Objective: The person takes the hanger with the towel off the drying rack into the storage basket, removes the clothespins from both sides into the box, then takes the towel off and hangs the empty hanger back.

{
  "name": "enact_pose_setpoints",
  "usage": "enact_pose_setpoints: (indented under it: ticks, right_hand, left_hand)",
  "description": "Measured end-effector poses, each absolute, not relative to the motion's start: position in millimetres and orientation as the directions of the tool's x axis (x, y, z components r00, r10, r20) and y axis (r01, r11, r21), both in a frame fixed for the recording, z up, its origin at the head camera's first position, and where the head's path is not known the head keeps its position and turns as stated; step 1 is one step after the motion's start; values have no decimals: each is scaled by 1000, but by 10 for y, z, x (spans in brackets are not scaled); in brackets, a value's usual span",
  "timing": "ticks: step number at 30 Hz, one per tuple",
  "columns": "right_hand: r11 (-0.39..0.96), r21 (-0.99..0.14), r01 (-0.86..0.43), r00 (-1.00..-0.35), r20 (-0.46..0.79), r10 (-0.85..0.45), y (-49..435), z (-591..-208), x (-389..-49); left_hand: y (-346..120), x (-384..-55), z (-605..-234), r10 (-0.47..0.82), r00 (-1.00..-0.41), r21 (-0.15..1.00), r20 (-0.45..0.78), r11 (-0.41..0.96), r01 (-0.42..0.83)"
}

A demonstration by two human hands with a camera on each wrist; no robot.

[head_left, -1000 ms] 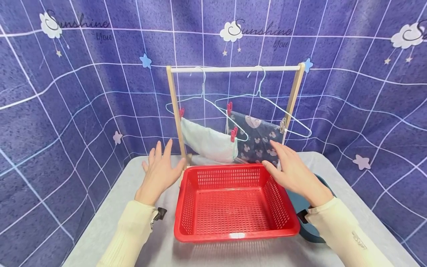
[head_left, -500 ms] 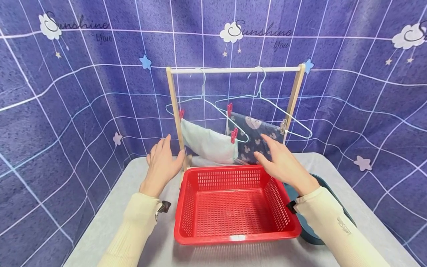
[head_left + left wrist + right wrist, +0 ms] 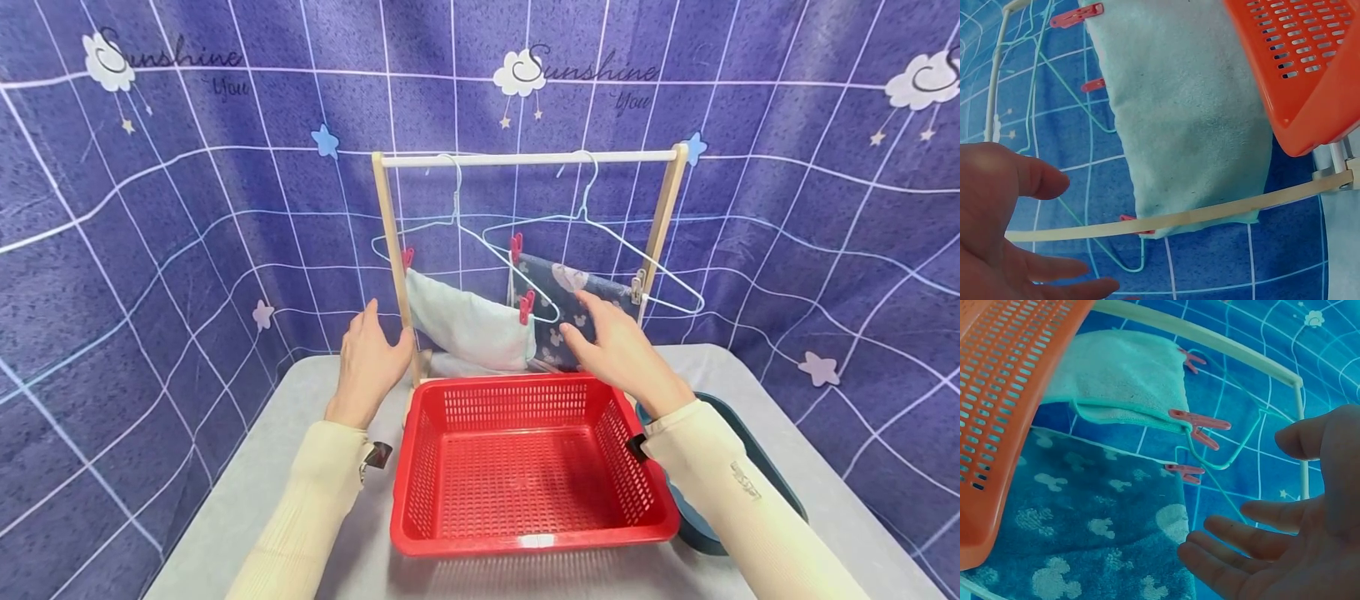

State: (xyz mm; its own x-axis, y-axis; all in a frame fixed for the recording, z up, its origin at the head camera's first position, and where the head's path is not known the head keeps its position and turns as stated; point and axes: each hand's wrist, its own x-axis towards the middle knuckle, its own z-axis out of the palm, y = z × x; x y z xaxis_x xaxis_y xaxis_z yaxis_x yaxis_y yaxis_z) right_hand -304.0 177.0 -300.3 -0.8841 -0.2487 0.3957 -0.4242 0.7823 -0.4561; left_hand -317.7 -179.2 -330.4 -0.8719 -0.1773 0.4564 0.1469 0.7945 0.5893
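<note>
My left hand (image 3: 367, 362) is held up with its thumb near the left post (image 3: 392, 233) of a small wooden drying rack. It holds nothing. My right hand (image 3: 622, 354), fingers spread and empty, is in front of a dark blue patterned towel (image 3: 1116, 506). That towel hangs from the right wire hanger (image 3: 637, 246), with a red clothespin (image 3: 517, 245) at one corner and a grey one (image 3: 637, 287) at the other. Beside it, a pale green towel (image 3: 472, 325) hangs from the left hanger (image 3: 491, 242) by red clothespins (image 3: 527, 307).
A red plastic basket (image 3: 525, 546) with nothing in it stands between my forearms, in front of the rack. Partly under my right sleeve is a dark teal tub (image 3: 761, 454). A blue checked curtain (image 3: 225, 333) surrounds the grey tabletop (image 3: 292, 400) on several sides.
My right hand has moved left and slightly up, now overlapping the dark blue towel. My left hand has shifted slightly right and up, toward the rack's post. Towels and basket stay put.
</note>
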Motion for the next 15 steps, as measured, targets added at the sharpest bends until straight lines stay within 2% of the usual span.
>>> enact_pose_setpoints:
  ticks: [9,15]
  right_hand:
    - [774,-473,-421,-870,453,-196,1719,-3000,-3157]
    - [757,-454,-470,-833,511,-210,1668,-2950,-3234]
  left_hand:
    - [-1778,-3292,-3298,-211,-861,619,464,772,144]
    - [-1765,-3432,-3291,-236,-845,627,479,766,142]
